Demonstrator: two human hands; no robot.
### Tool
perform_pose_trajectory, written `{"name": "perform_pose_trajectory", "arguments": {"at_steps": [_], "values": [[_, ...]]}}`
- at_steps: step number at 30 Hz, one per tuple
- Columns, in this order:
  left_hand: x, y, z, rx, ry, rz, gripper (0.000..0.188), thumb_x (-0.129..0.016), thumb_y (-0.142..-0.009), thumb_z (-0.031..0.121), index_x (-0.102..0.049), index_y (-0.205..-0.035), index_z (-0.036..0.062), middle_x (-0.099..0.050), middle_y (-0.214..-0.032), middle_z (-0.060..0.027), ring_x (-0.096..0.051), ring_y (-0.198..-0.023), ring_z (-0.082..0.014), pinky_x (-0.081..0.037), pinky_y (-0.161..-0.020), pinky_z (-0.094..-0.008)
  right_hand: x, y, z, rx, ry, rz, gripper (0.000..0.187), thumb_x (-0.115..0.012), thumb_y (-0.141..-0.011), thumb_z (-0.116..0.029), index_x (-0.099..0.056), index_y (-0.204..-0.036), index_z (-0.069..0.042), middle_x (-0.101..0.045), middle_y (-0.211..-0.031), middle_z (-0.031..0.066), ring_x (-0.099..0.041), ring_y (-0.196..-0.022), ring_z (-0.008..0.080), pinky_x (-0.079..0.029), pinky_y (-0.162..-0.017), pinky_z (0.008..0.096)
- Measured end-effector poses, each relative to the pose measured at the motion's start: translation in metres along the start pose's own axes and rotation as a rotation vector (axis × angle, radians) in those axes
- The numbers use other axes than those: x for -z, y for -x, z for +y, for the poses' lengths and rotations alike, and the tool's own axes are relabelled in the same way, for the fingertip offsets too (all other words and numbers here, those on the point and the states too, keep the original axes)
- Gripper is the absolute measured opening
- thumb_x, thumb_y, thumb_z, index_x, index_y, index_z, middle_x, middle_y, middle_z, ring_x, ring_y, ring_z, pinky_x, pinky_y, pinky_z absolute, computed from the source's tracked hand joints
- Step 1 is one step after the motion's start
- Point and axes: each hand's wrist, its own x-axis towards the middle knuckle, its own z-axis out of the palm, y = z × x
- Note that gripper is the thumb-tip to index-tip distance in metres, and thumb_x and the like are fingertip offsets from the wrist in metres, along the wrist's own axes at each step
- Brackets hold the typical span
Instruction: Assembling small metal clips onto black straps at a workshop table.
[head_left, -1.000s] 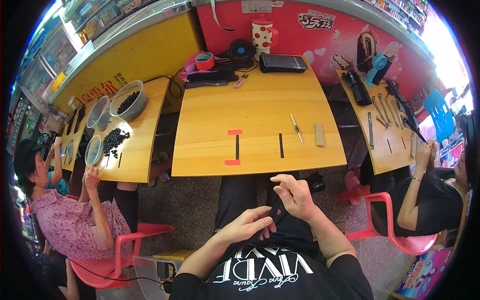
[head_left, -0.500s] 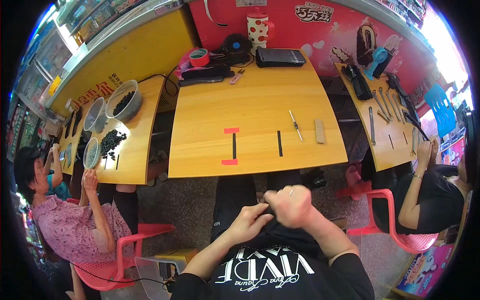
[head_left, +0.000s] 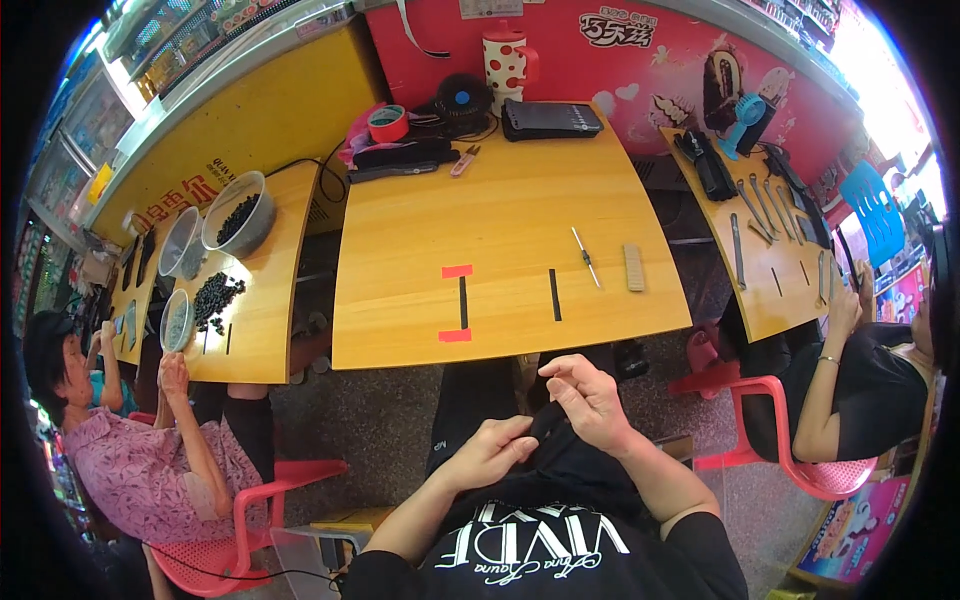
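Both of my hands are over my lap, just off the table's near edge. My left hand (head_left: 492, 452) is closed, its thumb and fingertips pressed together beside black cloth; anything small and dark in them blends into it. A little higher and to the right, my right hand (head_left: 588, 402) has curled fingers brought together in a pinch. What it holds, if anything, is too small or dark to name. On the table (head_left: 420, 220) ahead lie a slim pen-like tool (head_left: 586, 258) with a dark middle and a beige ribbed block (head_left: 634, 268).
Two black strips mark the tabletop, the left one between red tapes (head_left: 456, 271). Pink-handled snips (head_left: 465, 161), a tape roll (head_left: 388, 123), a fan (head_left: 463, 104), a black case (head_left: 550, 120) and a spotted cup (head_left: 505, 65) stand behind. People sit at side tables with black pieces (head_left: 214, 298) and wrenches (head_left: 772, 210).
My right hand has moved slightly up and turned, so its fingers now show apart from my left hand. My left hand has stayed low, shifting slightly. The view has tilted a little.
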Motion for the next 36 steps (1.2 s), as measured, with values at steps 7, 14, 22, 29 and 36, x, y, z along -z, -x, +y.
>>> {"name": "perform_pose_trajectory", "arguments": {"at_steps": [7,14,22,29,36], "values": [[-0.021,-0.004,0.029,-0.34,-1.504,0.332,0.034,-0.067,-0.087,0.027,-0.06,-0.108,0.0011,-0.058,-0.078,-0.0071,-0.059,-0.066,-0.0229,-0.046,-0.057,-0.0331,0.014,0.007,0.019,-0.398,0.016,-0.057,0.015,-0.055,-0.099,-0.012,-0.064,-0.098,0.001,-0.062,-0.08,0.0006,-0.056,-0.073,0.0067,-0.045,-0.066,0.0217],[-0.001,0.008,-0.005,-0.468,-1.47,0.471,0.029,-0.064,-0.091,0.031,-0.062,-0.082,0.0033,-0.055,-0.069,-0.003,-0.052,-0.057,-0.0152,-0.039,-0.054,-0.0303,0.002,0.006,0.017,-0.168,-0.016,0.176,0.005,-0.059,-0.093,-0.007,-0.063,-0.092,-0.004,-0.049,-0.067,-0.0025,-0.047,-0.048,0.0078,-0.035,-0.04,0.0259],[-0.003,0.012,0.014,0.151,0.521,-0.343,0.058,-0.054,-0.098,0.047,-0.062,-0.072,-0.0051,-0.056,-0.059,-0.0063,-0.047,-0.042,-0.0094,-0.035,-0.04,-0.0233,0.034,-0.011,-0.045,0.487,0.789,-0.59,0.027,-0.064,-0.067,0.001,-0.063,-0.094,0.002,-0.059,-0.067,0.0141,-0.059,-0.052,0.0302,-0.044,-0.045,0.0372],[0.007,0.01,0.029,-0.129,-1.204,0.295,0.021,-0.063,-0.092,0.022,-0.062,-0.093,0.0008,-0.063,-0.085,-0.0138,-0.063,-0.075,-0.03,-0.048,-0.062,-0.0396,0.028,-0.004,0.017,0.081,0.367,0.018,0.011,-0.058,-0.094,0.003,-0.06,-0.105,0.001,-0.063,-0.079,0.0147,-0.064,-0.06,0.0276,-0.045,-0.054,0.0259],[-0.005,0.026,0.015,0.013,-0.105,0.008,0.041,-0.048,-0.101,0.023,-0.06,-0.069,0.0016,-0.055,-0.058,-0.0053,-0.054,-0.053,-0.0144,-0.038,-0.049,-0.0267,0.027,-0.008,0.002,0.679,0.397,0.038,0.016,-0.055,-0.09,0.007,-0.06,-0.104,0.003,-0.062,-0.072,0.0104,-0.06,-0.055,0.0204,-0.048,-0.051,0.0291]]}}
